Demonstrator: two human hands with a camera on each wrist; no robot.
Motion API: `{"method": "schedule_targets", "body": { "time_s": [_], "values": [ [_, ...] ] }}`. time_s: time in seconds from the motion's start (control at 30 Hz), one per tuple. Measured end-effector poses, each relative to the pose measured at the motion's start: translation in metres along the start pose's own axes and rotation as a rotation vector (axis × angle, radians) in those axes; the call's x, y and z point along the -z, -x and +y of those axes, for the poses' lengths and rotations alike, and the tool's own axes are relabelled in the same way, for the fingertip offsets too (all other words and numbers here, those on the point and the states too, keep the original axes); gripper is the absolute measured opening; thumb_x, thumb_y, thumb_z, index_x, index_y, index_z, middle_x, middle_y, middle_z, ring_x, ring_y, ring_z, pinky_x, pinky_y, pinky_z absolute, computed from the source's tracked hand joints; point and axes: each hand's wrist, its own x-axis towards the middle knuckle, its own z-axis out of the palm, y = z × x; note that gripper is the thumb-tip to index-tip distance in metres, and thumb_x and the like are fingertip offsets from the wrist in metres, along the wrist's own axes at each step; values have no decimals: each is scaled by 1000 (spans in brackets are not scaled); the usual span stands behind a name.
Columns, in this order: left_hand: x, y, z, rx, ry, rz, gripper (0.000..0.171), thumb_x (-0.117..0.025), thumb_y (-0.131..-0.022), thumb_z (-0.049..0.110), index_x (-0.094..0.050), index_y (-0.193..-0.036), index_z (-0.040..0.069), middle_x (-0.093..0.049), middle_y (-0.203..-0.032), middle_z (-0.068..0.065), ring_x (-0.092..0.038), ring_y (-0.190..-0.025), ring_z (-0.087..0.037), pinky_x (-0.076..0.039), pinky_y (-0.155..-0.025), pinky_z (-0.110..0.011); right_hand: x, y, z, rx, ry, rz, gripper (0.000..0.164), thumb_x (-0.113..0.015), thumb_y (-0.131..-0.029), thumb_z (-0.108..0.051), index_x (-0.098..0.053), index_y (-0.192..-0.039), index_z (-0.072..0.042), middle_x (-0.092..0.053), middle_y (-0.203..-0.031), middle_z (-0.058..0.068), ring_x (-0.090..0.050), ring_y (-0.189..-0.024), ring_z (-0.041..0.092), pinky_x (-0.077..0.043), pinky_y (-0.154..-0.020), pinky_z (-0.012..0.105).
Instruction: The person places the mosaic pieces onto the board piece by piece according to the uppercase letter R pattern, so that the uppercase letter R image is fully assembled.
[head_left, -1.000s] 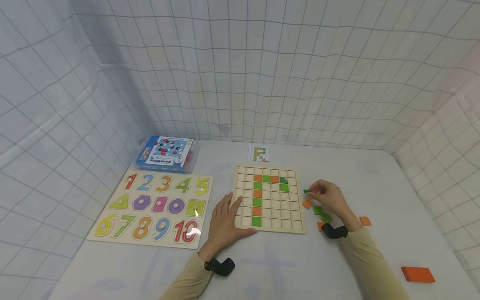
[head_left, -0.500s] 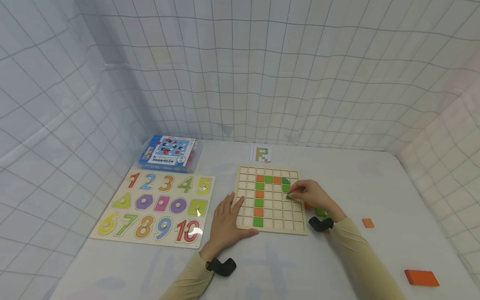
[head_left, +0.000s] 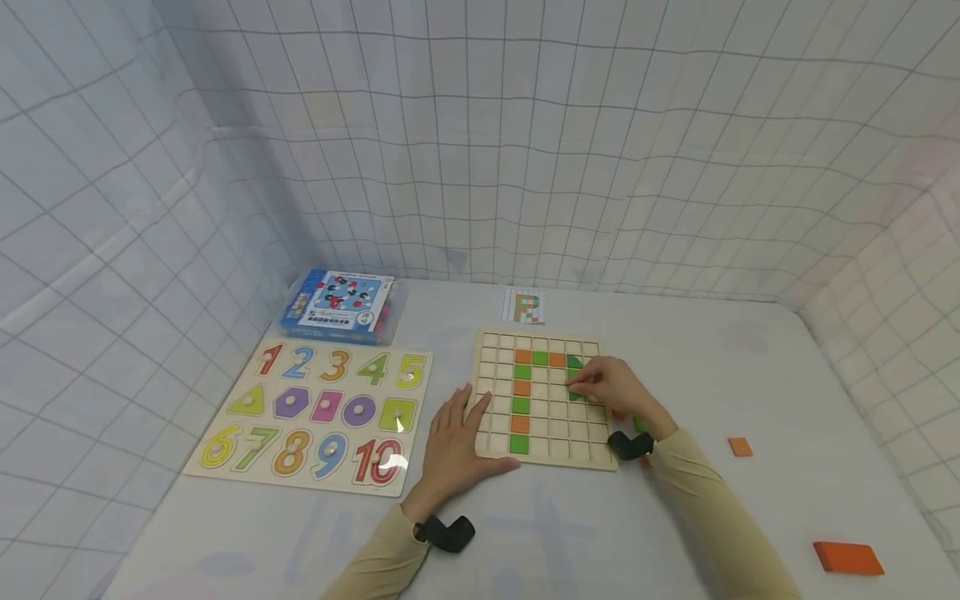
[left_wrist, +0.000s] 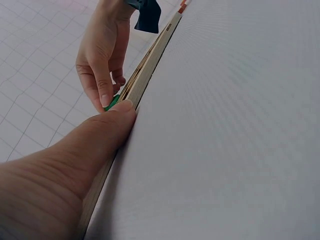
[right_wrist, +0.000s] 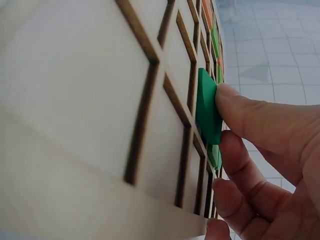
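A wooden grid board (head_left: 555, 421) lies on the table, with a column and a short top row of alternating orange and green square tiles in its cells. Between thumb and fingers my right hand (head_left: 617, 388) pinches a dark green tile (right_wrist: 207, 106) over the board's right side, just below the row's end. In the right wrist view this tile stands tilted against the grid. My left hand (head_left: 453, 443) rests at the board's lower left corner, fingers spread along the left side and thumb on the front edge. The right hand partly covers the nearby cells.
Several loose orange and green tiles lie partly hidden under the right wrist. Farther right are an orange tile (head_left: 739, 447) and an orange block (head_left: 848, 557). A number-and-shape puzzle (head_left: 300, 477) and a blue box (head_left: 341, 304) occupy the left; a pattern card (head_left: 524, 306) lies behind the board.
My right hand has moved left from beside the loose tiles onto the board, carrying the dark green tile to the grid. The left hand has stayed on the board's corner.
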Motion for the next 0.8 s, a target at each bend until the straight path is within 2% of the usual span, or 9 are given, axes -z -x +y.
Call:
{"method": "schedule_targets", "body": {
  "time_s": [0.27,0.57,0.8],
  "values": [
    [-2,-1,0,0,5,-5,107,-72,-63,69,-36,-147,14,-22,-152,-14,-16,-139,-30,-15,-110,-48,-3,1,-2,-15,-11,15,4,-74,-83,-16,-77,-86,-13,-58,-80,-2,-51,-64,15,-44,-56,31],
    [-1,-1,-1,-12,-10,8,107,-72,-62,70,-37,-147,14,-23,-152,-14,-17,-139,-30,-17,-109,-48,-5,1,-9,-65,51,22,4,-74,-84,-19,-74,-84,-15,-56,-74,-4,-49,-60,14,-43,-55,31],
    [3,0,2,-4,11,-1,106,-74,-62,67,-38,-146,13,-23,-152,-15,-17,-139,-31,-16,-110,-49,-2,3,-13,-34,78,-17,7,-73,-85,-18,-73,-89,-12,-55,-72,-5,-48,-59,14,-42,-51,30]
  ]
}}
